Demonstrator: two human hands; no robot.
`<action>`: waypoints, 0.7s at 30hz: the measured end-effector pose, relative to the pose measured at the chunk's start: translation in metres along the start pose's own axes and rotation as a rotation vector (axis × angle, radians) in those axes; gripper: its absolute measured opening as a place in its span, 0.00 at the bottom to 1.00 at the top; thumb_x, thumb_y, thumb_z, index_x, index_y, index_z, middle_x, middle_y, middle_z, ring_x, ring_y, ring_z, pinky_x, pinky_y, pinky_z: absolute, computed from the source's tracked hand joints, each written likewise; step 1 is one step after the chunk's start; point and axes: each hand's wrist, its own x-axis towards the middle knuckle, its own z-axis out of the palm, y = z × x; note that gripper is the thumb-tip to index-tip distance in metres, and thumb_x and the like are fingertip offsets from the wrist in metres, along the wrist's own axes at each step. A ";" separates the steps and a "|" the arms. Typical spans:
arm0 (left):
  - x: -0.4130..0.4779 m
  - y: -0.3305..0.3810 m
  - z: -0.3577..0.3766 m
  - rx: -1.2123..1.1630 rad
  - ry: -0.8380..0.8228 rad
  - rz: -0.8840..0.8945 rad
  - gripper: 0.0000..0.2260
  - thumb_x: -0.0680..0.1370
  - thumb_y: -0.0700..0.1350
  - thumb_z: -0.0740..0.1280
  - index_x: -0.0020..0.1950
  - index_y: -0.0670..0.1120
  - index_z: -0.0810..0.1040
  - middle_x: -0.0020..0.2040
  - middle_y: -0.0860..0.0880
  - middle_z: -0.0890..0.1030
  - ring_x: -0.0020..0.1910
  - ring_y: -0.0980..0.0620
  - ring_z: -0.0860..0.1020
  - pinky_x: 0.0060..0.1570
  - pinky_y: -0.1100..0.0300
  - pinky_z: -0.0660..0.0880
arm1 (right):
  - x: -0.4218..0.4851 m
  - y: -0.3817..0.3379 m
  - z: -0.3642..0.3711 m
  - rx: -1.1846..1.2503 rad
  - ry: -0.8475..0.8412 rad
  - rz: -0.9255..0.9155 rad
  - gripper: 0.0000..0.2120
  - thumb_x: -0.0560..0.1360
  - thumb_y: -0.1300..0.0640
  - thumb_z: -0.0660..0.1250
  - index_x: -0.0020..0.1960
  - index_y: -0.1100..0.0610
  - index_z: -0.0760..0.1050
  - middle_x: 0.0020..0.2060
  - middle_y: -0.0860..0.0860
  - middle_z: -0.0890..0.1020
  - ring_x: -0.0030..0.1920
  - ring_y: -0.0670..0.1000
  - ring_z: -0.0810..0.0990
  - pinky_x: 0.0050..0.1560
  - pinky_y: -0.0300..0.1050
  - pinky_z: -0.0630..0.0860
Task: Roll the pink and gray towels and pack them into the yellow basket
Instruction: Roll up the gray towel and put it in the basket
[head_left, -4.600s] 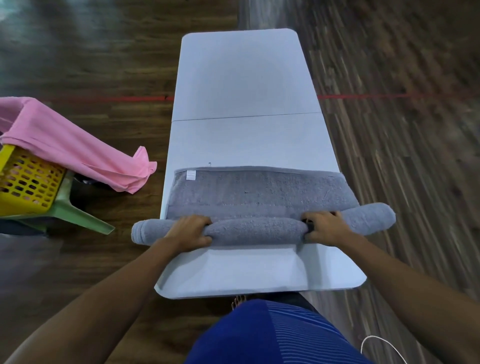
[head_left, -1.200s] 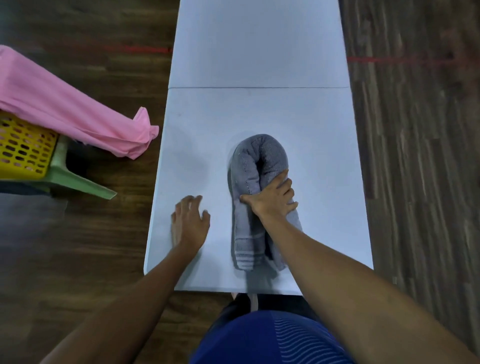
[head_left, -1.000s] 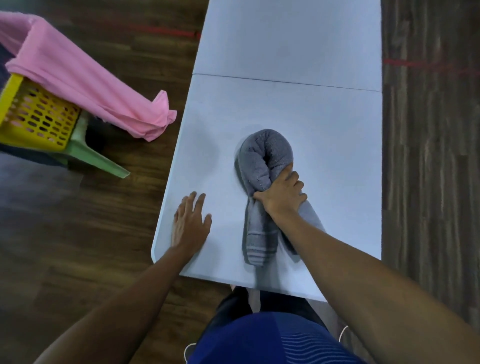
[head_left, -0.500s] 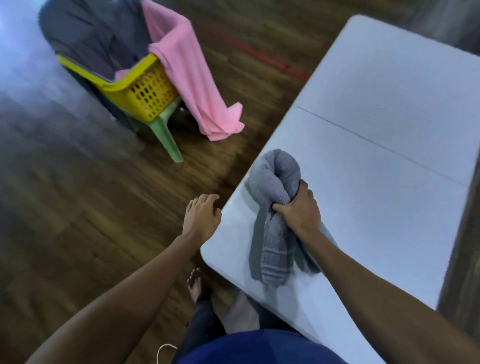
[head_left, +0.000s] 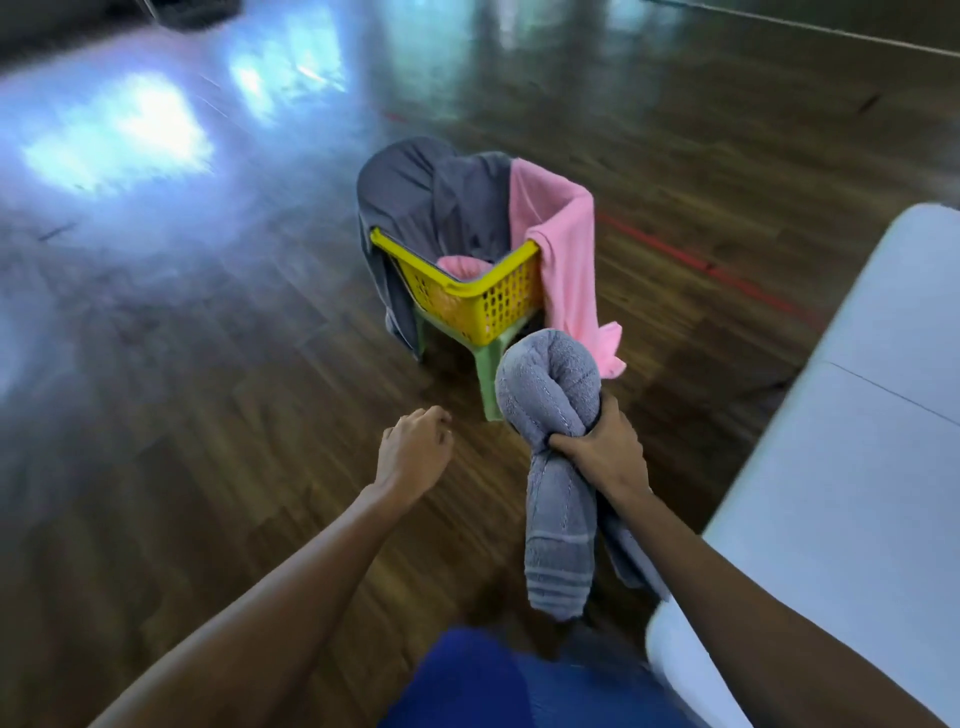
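My right hand (head_left: 597, 454) grips the rolled gray towel (head_left: 550, 395), which is folded in half and held in the air over the floor, its two ends hanging down. My left hand (head_left: 415, 449) hovers loosely curled to the left of it, holding nothing. The yellow basket (head_left: 483, 296) sits on a green stool a short way ahead. A rolled pink towel (head_left: 460, 265) lies inside the basket. A loose pink towel (head_left: 563, 260) hangs over the basket's right side, and a dark gray cloth (head_left: 431, 197) drapes over its back and left side.
The white folding table (head_left: 857, 467) stands at the right, its corner close to my right forearm. The green stool (head_left: 488, 379) bears the basket. Dark wooden floor with a red line (head_left: 701, 262) spreads all around.
My right hand lifted the folded gray roll off the table and carried it left toward the basket. My left hand left the table edge. The view swung left and now faces the basket.
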 end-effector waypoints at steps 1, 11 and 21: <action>0.010 -0.008 -0.007 0.000 0.009 0.008 0.11 0.78 0.45 0.60 0.57 0.49 0.79 0.52 0.51 0.81 0.52 0.49 0.78 0.55 0.48 0.74 | 0.007 -0.010 0.009 0.016 0.001 -0.002 0.36 0.60 0.46 0.76 0.64 0.47 0.66 0.52 0.47 0.77 0.47 0.49 0.75 0.45 0.45 0.69; 0.182 -0.048 -0.047 -0.032 0.053 0.033 0.10 0.76 0.45 0.62 0.54 0.52 0.80 0.50 0.53 0.81 0.51 0.49 0.79 0.52 0.52 0.74 | 0.146 -0.096 0.068 0.050 0.043 0.002 0.34 0.59 0.46 0.76 0.62 0.48 0.69 0.50 0.46 0.79 0.48 0.51 0.77 0.48 0.45 0.71; 0.405 -0.059 -0.086 0.039 0.014 0.086 0.09 0.76 0.45 0.63 0.53 0.49 0.80 0.51 0.49 0.82 0.51 0.45 0.79 0.51 0.51 0.75 | 0.354 -0.206 0.100 0.101 0.067 0.006 0.33 0.61 0.50 0.77 0.63 0.50 0.68 0.49 0.45 0.78 0.47 0.49 0.75 0.48 0.41 0.68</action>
